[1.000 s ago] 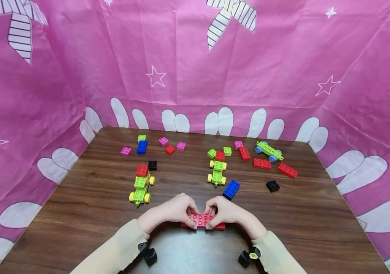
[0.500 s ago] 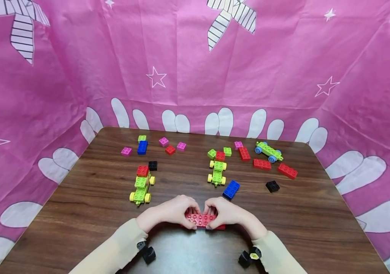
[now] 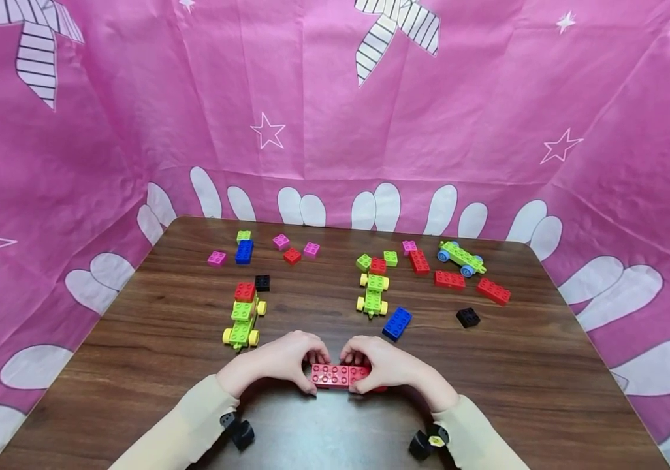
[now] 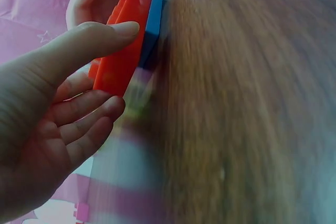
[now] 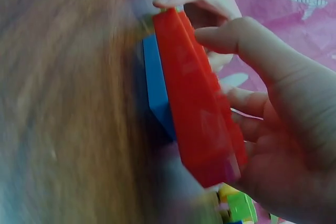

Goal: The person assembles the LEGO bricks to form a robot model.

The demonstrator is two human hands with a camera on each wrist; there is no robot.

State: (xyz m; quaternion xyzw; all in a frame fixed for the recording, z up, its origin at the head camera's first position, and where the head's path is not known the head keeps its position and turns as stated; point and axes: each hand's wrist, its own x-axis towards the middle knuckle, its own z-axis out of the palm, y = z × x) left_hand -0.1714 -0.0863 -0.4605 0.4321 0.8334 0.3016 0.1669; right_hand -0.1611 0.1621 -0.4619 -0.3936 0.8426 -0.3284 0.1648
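Two red building bricks stand end to end at the table's front: the left red brick (image 3: 330,376) shows its whole studded top, the right red brick (image 3: 358,373) is partly covered by fingers. A bit of red shows lower down at the right end. My left hand (image 3: 285,356) curves round the left end, thumb in front and fingertips behind. My right hand (image 3: 392,364) holds the right part in the same way. From the left wrist, my thumb lies across the red side (image 4: 118,69); from the right wrist, thumb and fingers are at the studs of the red bar (image 5: 197,108).
Just behind the right hand lies a blue brick (image 3: 397,324). Two yellow-wheeled cars, the left car (image 3: 241,333) and the middle car (image 3: 373,302), stand further back. A blue-wheeled base (image 3: 461,258), a black brick (image 3: 467,318) and several loose bricks are scattered beyond.
My left hand has slid left from the middle to the end of the red bricks, uncovering the left brick's top. My right hand has shifted very slightly.
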